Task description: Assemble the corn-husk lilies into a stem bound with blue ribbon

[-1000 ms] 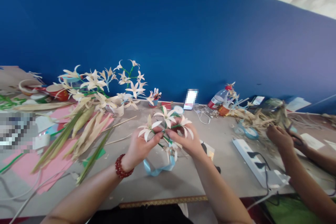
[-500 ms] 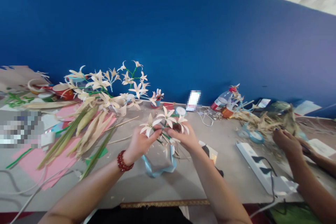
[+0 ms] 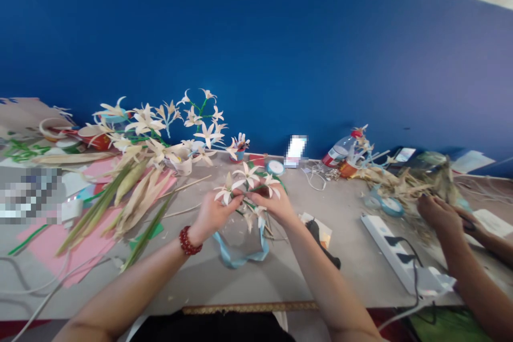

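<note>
Above the table's middle, a small spray of white artificial flowers (image 3: 247,175) is held between my two hands. My left hand (image 3: 218,212) pinches its stems from the left, below the petals. On the other side my right hand (image 3: 274,202) grips the stems with thumb and fingers, close to the left fingertips. One more pale flower (image 3: 249,216) points downward under the hands. A light blue ribbon (image 3: 239,261) hangs in a loop below the spray, and its upper ends are hidden near the hands.
More white flowers (image 3: 148,120) stand in cups at the back left. Dried corn husks (image 3: 138,200) lie on pink paper (image 3: 64,256). A ribbon roll (image 3: 275,166) and a phone (image 3: 295,150) are behind my hands. At right are a power strip (image 3: 395,256) and another person's hands (image 3: 441,219).
The flower spray has shifted slightly left and tilted in my hands. My grip stays much the same, and the blue ribbon loop still hangs below.
</note>
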Motion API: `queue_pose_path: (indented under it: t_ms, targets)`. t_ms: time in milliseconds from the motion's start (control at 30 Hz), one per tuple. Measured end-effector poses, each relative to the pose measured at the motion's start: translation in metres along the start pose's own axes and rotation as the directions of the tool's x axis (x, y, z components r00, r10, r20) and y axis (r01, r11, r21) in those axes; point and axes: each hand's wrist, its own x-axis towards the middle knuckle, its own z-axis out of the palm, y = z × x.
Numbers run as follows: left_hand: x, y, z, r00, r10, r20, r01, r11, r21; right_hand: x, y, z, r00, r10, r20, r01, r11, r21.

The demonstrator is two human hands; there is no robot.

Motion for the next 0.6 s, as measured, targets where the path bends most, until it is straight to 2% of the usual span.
queue_pose_path:
  t_ms: [433, 600]
  targets:
    - [0.011, -0.047, 0.002, 0.988, -0.148, 0.047, 0.148, 0.989, -0.013, 0.025, 0.057, 0.019, 0.993, 0.118, 0.005, -0.116, 0.967, 0.227]
    - [0.023, -0.063, 0.000, 0.977, -0.201, 0.074, 0.203, 0.979, -0.024, 0.040, 0.076, 0.024, 0.988, 0.154, -0.014, -0.142, 0.942, 0.303]
